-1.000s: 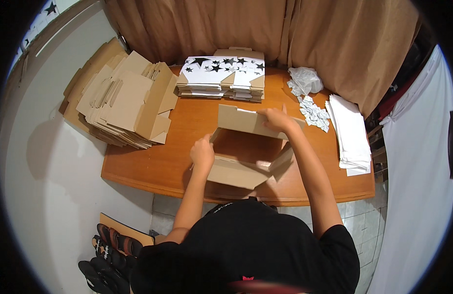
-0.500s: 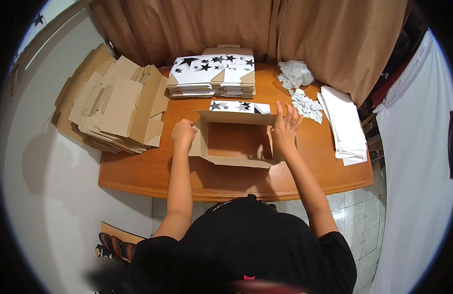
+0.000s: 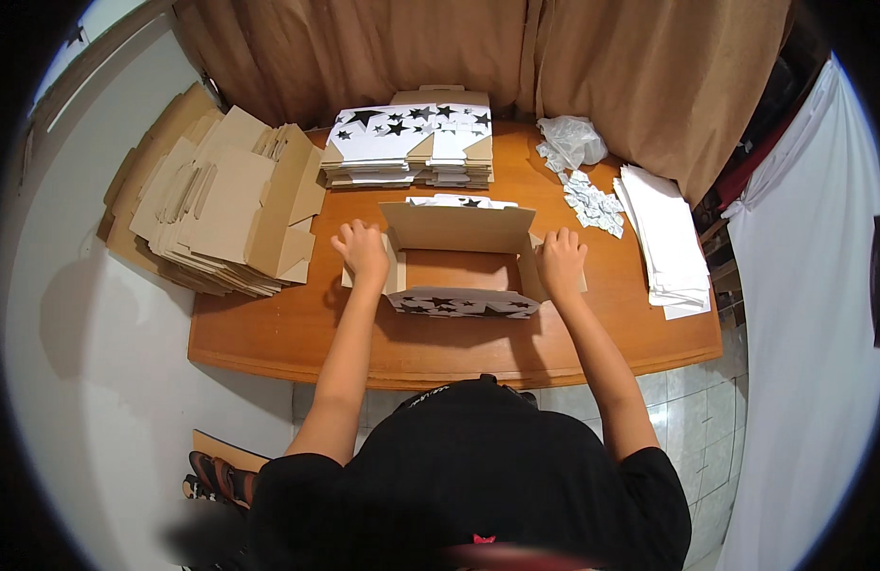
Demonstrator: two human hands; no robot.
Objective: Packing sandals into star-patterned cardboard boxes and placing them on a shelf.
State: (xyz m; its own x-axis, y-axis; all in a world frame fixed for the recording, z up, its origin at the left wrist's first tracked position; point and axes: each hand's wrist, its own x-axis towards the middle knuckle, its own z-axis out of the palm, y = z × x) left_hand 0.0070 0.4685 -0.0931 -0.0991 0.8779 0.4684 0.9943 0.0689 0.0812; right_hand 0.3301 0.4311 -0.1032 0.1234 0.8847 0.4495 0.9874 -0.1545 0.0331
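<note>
A cardboard box (image 3: pixel 459 228), open through the middle so the tabletop shows inside it, stands on the wooden table in front of me. Its inside is plain brown. Black stars on white cover the outside of the near wall. My left hand (image 3: pixel 362 253) is curled over the left end, fingers bent around the edge and flap. At the opposite end my right hand (image 3: pixel 560 261) grips the right wall in the same way, with a flap sticking out beside it. The thumbs are mostly hidden.
Flattened brown cartons (image 3: pixel 216 205) are piled at the left. Star-printed folded boxes (image 3: pixel 402 138) are stacked at the back. Toward the right lie a clear plastic bag (image 3: pixel 571 143), small white packets (image 3: pixel 593 204) and a pile of white sheets (image 3: pixel 664 243). A brown curtain (image 3: pixel 364 57) hangs behind.
The box's far wall has come up and its near wall now shows its star print. My right hand's spread fingers have closed on the right end; my left hand has shifted slightly.
</note>
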